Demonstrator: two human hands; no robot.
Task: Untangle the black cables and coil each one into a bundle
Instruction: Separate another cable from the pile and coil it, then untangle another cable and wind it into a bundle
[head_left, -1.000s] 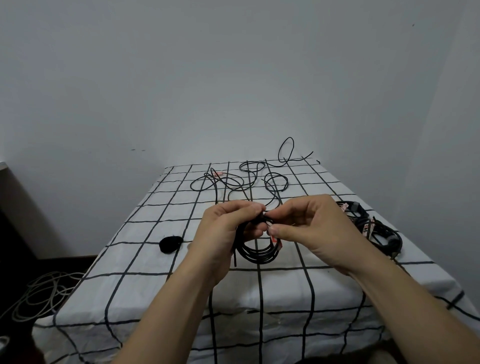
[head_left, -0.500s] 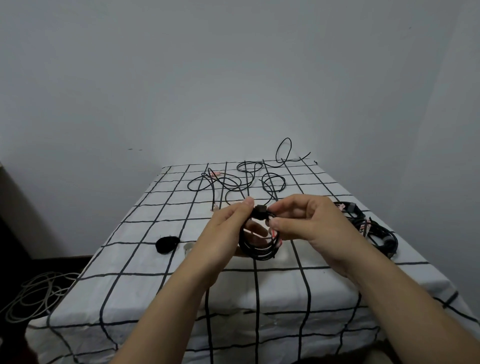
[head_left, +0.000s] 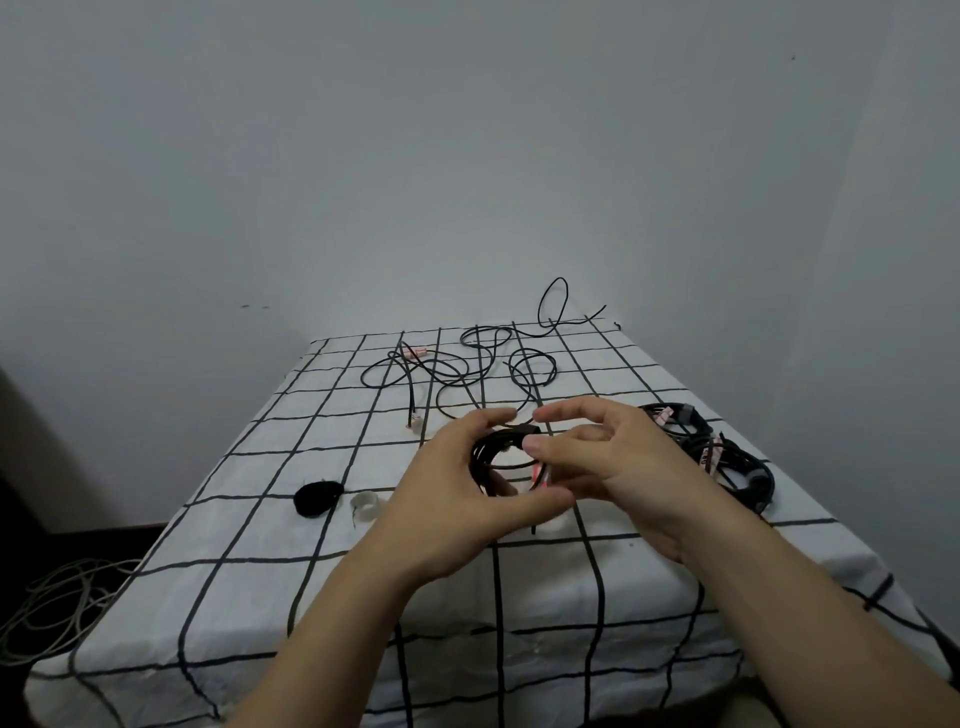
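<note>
The L grip (head_left: 457, 488) is curled round the coiled black cable (head_left: 484, 453), w/ the thumb under it and the fingers over the top, so it grasps the coil on the left side. The R grip (head_left: 608, 457) grasps the same coil on the right side: the thumb tip presses near a thicker black piece at the top, the lower fingers curl behind, and the index finger is lifted free above. The coil is over the middle of the surface (head_left: 249, 571), which is white w/ black grid lines. I cannot tell if the coil touches it. A pink label (head_left: 538, 475) shows at the coil's lower right. At the far end lie the loose black cables (head_left: 467, 371) in crossed loops, w/ one loop standing up before the wall (head_left: 467, 156). Near the R grip, on the right, lie the coiled bundles (head_left: 732, 460), touching each other. Left of the L grip are a small black lump (head_left: 318, 498) and, just beside it, a whitish ring (head_left: 366, 505). A pale cable heap (head_left: 57, 608) lies on the floor, far left.
</note>
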